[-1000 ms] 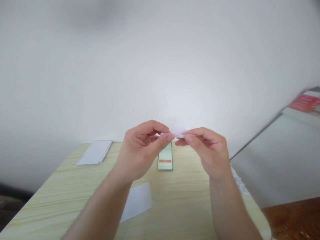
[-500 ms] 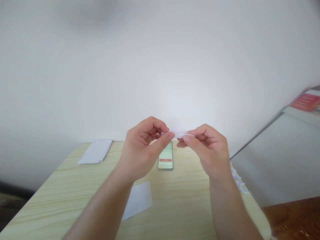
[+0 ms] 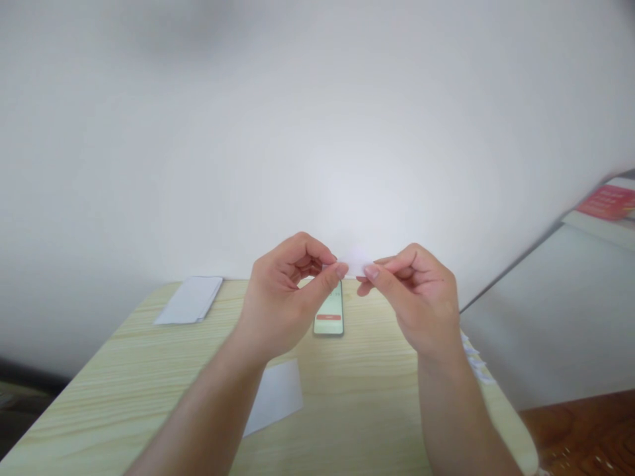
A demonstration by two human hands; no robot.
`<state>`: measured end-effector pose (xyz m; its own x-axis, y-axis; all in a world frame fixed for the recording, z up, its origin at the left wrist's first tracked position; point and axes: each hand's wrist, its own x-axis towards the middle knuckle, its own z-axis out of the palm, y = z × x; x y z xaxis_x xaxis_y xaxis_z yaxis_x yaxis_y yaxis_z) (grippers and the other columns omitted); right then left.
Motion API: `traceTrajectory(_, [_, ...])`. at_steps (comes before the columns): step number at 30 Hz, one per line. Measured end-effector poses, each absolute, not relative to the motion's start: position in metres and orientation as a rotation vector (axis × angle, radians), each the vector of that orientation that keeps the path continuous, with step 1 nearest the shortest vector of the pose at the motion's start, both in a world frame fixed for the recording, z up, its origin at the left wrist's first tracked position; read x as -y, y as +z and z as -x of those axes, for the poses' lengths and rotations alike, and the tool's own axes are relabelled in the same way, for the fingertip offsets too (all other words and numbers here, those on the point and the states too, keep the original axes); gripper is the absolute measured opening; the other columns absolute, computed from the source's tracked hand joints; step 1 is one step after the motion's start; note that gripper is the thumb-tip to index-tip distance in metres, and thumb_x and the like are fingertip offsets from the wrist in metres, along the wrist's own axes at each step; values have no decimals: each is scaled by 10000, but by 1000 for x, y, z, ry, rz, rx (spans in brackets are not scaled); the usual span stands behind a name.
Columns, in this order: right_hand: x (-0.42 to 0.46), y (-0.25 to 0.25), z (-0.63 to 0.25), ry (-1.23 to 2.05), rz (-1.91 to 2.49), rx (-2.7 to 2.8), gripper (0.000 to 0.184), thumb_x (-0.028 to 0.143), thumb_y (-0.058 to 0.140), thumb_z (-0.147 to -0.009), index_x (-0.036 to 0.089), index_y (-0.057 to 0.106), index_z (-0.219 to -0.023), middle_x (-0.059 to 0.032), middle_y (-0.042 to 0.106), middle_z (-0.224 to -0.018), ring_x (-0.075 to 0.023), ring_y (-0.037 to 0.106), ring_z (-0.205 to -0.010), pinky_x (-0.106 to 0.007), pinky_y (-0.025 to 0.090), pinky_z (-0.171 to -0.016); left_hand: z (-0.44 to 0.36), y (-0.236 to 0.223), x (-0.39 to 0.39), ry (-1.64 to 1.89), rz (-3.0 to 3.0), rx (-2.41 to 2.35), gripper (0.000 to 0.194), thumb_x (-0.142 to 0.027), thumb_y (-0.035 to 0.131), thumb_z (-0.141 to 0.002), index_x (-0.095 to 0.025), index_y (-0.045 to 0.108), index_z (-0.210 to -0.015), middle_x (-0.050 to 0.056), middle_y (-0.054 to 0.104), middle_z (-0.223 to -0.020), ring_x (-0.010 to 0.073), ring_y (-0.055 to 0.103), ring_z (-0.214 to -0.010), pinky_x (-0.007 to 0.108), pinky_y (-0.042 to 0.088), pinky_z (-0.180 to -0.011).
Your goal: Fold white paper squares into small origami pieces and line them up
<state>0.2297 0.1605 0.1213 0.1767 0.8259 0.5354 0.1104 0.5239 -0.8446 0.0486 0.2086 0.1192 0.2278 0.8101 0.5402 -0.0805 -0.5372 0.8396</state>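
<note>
A phone [image 3: 329,324] lies on the pale, wood-grained surface [image 3: 367,410], its screen lit, with a red bar across the lower part. A plain white wall [image 3: 317,119] rises behind. To the right is a white panel [image 3: 560,317] — a red-and-white printed item [image 3: 605,202] at its top, lettering too blurred to read — and below it a reddish-brown floor [image 3: 585,430].

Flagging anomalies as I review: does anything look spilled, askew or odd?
Mildly odd: pale flecks on the floor at lower right, too small to identify, perhaps scraps or glare. The white sheet lies slanted on the table; nothing looks spilled there.
</note>
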Motion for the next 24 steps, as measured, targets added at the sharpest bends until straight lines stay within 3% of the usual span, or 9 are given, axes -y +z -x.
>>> traceTrajectory(24, [-159, 121, -232, 610, 990, 1341, 242, 332, 774, -912, 220, 588, -808, -21, 788, -789, -173, 753, -665, -329, 623, -678, -48, 120, -209, 1370, -1693, -651, 185, -263, 779, -876, -202, 607, -841, 8, 656, -746, 154, 627, -685, 302, 528, -621])
